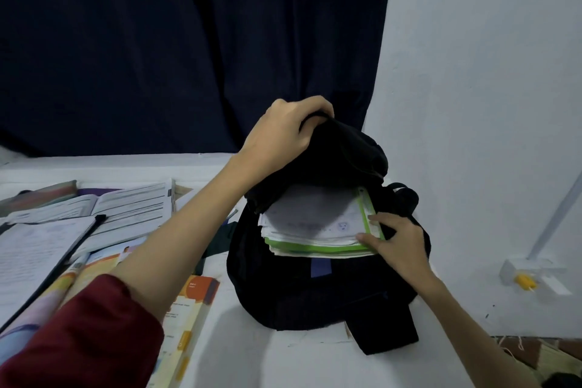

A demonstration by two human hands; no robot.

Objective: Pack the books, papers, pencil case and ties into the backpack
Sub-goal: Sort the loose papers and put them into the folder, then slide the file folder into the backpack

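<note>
Red sleeve (pixel 82 334) is filling the near-left corner; your left arm is running out from it, across the open books (pixel 94 224) on the white worktop (pixel 252 353), up to the backpack (pixel 315 287).

Left hand (pixel 283 132): closed on the black top flap of the backpack, lifting it up and back so the mouth is gaping toward you.

Right hand (pixel 396 239): fingers spread flat on the right near corner of the stack of papers (pixel 311 217), thumb side at the green-edged book beneath. Pressing rather than pinching, as far as I can tell.

Stack position: partly inside the main compartment, near edge projecting over the front lip. Not seated yet.

Step in hand, by my judgement: loading the papers and green-edged book. Early in the task, since several books are lying open at left. A dark green cloth (pixel 220 239) is showing behind your forearm, possibly a tie; pencil case not identified.

Next move is calling for: holding the flap high, then pushing the stack down and inward squarely, so loose sheets are not buckling against the lip.
</note>
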